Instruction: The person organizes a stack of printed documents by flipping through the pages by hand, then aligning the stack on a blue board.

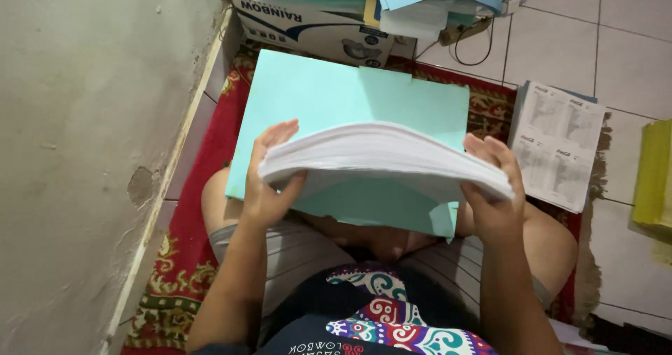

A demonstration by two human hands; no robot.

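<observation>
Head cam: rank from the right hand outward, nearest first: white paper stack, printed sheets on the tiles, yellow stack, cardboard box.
From the right hand:
1. White paper stack, gripped at its right end.
2. Printed sheets, just right, on the tiles.
3. Yellow stack, far right edge.
4. Cardboard box, top, across the rug.

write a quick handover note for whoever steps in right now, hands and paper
Left hand: grips the left end of the white paper stack, fingers over the top.
Right hand: grips the right end the same way.
Stack: held in the air over the lap, bowed, above the pale green sheets lying on the red rug.
Printed sheets lie on the floor to the right.
Done: stack lifted. Left: it is not yet set down.
</observation>
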